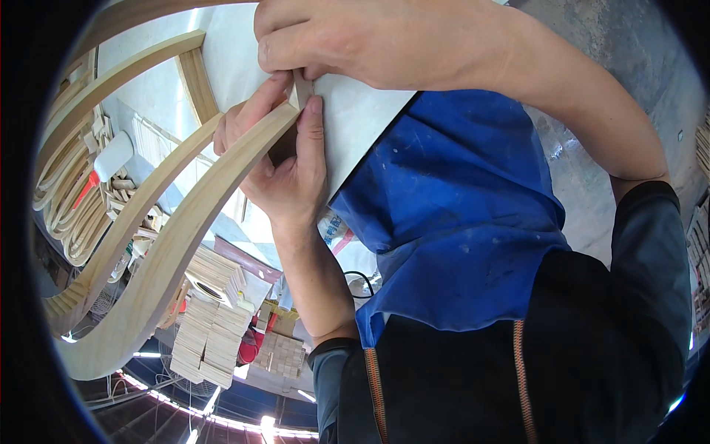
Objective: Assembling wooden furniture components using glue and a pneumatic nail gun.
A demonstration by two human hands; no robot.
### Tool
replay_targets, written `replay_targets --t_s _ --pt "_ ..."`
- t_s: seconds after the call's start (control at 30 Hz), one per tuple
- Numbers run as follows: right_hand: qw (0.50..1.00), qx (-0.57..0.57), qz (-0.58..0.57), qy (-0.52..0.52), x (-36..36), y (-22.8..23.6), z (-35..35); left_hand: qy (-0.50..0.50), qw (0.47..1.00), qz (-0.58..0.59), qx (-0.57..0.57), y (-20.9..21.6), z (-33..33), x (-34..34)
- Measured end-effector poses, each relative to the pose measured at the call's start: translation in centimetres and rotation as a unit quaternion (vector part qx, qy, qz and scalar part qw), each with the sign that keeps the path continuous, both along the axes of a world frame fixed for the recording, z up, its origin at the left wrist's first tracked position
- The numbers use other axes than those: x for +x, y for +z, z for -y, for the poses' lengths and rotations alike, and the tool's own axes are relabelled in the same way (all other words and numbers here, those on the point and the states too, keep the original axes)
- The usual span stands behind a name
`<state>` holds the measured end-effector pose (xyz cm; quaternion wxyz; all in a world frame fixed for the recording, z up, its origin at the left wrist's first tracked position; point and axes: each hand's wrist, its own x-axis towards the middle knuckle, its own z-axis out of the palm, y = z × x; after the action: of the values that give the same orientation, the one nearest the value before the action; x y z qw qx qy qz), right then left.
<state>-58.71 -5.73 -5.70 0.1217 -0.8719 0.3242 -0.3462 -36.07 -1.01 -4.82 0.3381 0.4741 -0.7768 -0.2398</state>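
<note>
A curved pale wooden frame part (200, 207) runs from the lower left up to my hands. Its upper end meets a short wooden crosspiece (302, 92) in a corner. My left hand (285, 159) grips the frame just below this corner, thumb on one side and fingers on the other. My right hand (347, 44) reaches across from the right with bent fingers closed over the top of the crosspiece. Whether it also holds something small is hidden by the fingers. Beside the gripped part is another curved wooden length (148, 196).
A white-topped table (362, 122) lies beneath my hands, its dark edge against my blue apron (458, 185). Farther curved wooden parts (126, 81) arch over at the upper left. Stacked wooden slats (207, 340) and bent pieces (85, 229) stand at the left.
</note>
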Motion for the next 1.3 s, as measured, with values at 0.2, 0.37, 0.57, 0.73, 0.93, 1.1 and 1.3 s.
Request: replay_targets --t_s 0.2,0.37,0.57,0.73,0.93,1.1,1.3 --pt "1.0 0.02 0.0 0.007 0.1 -0.3 0.3 -0.01 1.0 -0.01 0.006 -0.2 0.0 0.1" --pt "0.998 0.051 0.026 0.022 0.2 -0.1 0.1 -0.005 1.0 -0.011 -0.004 -0.2 0.1 0.2" --pt "0.999 -0.024 0.018 0.012 -0.1 -0.1 -0.3 -0.013 1.0 -0.003 0.005 -0.1 0.0 0.4" --pt "0.988 -0.118 0.047 -0.084 -0.9 1.2 -1.0 0.023 0.996 -0.056 0.069 0.2 -0.5 0.7" --pt "0.919 0.271 0.273 -0.086 -1.8 3.3 -3.4 0.005 0.995 -0.07 0.065 0.4 -0.5 0.4" --pt "0.966 0.187 0.148 -0.103 -2.2 1.0 -3.2 -0.006 0.995 -0.091 0.042 0.2 -0.2 0.3" --pt "0.994 -0.03 -0.033 -0.104 -2.4 1.6 -2.1 -0.014 0.996 -0.071 0.044 0.2 -0.2 0.4"
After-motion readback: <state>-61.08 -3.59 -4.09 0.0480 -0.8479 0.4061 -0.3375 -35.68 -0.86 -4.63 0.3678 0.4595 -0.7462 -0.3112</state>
